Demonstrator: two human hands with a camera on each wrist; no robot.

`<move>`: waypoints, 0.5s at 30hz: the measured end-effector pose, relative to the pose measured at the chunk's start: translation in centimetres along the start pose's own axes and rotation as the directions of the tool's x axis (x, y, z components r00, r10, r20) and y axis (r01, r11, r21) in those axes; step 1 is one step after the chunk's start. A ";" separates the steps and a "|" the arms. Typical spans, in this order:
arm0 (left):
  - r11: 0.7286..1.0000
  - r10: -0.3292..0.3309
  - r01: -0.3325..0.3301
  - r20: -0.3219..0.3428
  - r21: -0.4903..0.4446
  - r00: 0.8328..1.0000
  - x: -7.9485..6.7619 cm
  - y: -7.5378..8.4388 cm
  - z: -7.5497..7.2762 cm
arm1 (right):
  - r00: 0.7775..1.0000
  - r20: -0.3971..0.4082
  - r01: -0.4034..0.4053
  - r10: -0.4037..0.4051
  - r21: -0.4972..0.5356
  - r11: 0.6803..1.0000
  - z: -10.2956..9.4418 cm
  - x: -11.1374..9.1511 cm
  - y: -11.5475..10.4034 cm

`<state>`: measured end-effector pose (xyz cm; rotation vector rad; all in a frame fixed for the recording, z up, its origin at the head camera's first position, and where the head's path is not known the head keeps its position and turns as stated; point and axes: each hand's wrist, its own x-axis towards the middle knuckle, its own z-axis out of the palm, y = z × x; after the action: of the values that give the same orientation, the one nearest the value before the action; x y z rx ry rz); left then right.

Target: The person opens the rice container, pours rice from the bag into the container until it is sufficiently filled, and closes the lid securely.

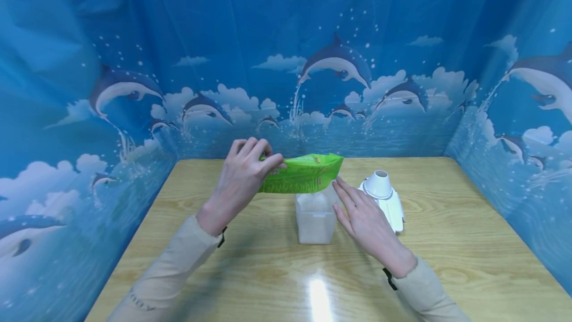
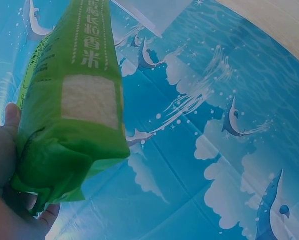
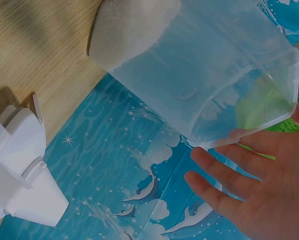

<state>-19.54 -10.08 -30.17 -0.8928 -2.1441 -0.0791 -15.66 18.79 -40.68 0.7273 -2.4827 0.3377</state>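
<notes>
A green bag of rice [image 1: 301,175] lies almost level above a clear plastic container [image 1: 315,227]. My left hand [image 1: 250,163] grips the bag's bottom end, fingers and thumb around the gathered film; in the left wrist view rice shows through the bag's window [image 2: 91,100]. White rice [image 3: 134,30] fills the lower part of the container, which stands upright on the table. My right hand [image 1: 362,212] has its fingers extended beside the container's rim [image 3: 249,135], fingertips close to the bag's open end. Whether they touch the rim or the bag, I cannot tell.
A white plastic lid with a cone-shaped spout [image 1: 380,185] lies on the wooden table [image 1: 447,242], right of the container and behind my right hand. A blue curtain printed with dolphins [image 1: 250,29] encloses the table's back and sides.
</notes>
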 end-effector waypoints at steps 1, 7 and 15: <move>1.000 0.000 0.000 0.001 0.000 1.000 0.0 0.0 0.0 | 1.000 0.000 0.000 0.000 0.001 1.000 0.0 0.0 0.0; 1.000 0.006 -0.006 0.001 -0.005 1.000 0.1 -0.1 0.1 | 1.000 -0.003 -0.001 0.001 0.002 1.000 0.0 -0.1 0.0; 1.000 0.016 -0.016 0.001 -0.012 1.000 0.2 -0.1 0.2 | 1.000 0.018 -0.011 0.011 0.003 1.000 -0.1 -0.1 0.0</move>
<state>-19.82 -9.98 -30.10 -0.9173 -2.1387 -0.0835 -15.56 18.86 -40.60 0.7211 -2.5042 0.3401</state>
